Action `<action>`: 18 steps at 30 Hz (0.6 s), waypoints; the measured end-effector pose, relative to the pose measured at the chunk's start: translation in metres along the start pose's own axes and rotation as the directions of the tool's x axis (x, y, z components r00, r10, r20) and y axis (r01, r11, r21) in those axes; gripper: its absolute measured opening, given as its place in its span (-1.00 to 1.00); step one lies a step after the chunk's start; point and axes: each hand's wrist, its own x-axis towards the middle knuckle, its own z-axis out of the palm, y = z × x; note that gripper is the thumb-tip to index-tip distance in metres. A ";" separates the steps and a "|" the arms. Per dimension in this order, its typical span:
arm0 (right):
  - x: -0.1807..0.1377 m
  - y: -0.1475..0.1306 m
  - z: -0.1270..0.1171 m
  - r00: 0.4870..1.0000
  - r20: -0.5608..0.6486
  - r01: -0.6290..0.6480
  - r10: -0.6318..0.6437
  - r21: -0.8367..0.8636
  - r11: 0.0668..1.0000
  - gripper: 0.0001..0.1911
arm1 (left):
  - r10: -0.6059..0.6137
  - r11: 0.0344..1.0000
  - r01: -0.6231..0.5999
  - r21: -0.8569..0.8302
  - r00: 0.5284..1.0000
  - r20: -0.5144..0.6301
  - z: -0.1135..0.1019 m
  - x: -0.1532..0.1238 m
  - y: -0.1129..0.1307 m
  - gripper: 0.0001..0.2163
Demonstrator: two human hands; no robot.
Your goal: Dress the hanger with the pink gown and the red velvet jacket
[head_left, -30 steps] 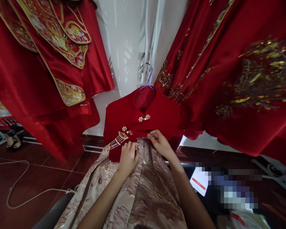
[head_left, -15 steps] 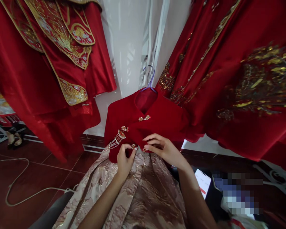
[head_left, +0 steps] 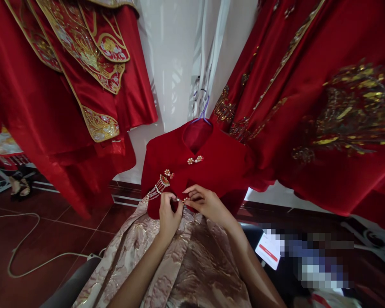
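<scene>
Left fingers [head_left: 180, 208], right fingers [head_left: 195, 188] pinched on pearly clasp [head_left: 184, 202]; red top [head_left: 167, 149] matte, V-necked, trimmed with pearl flowers [head_left: 190, 161], beaded tassel [head_left: 163, 181].

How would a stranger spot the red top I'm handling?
Find the white backdrop between the big left garment and big right garment. In front, a red top hangs on a purple hanger, your left hand and right hand at its lower clasp. Unlike its gold-decorated neighbours, it is mostly plain, with a pearly collar clasp and beaded tassel.
</scene>
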 end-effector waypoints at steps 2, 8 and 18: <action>0.000 0.001 0.000 0.999 0.042 0.011 -0.010 -0.010 1.000 -0.77 | -0.007 1.000 0.007 -0.004 1.000 -0.001 0.000 0.000 -0.001 -0.88; 0.002 0.000 0.000 0.999 -0.014 0.049 -0.050 -0.097 0.994 -0.78 | 0.005 1.000 -0.006 0.013 0.994 0.105 0.001 -0.002 -0.002 -0.91; 0.004 0.006 0.005 0.999 -0.014 0.041 -0.042 -0.082 0.996 -0.79 | 0.024 0.996 -0.037 0.078 0.986 0.165 0.001 -0.003 -0.001 -0.93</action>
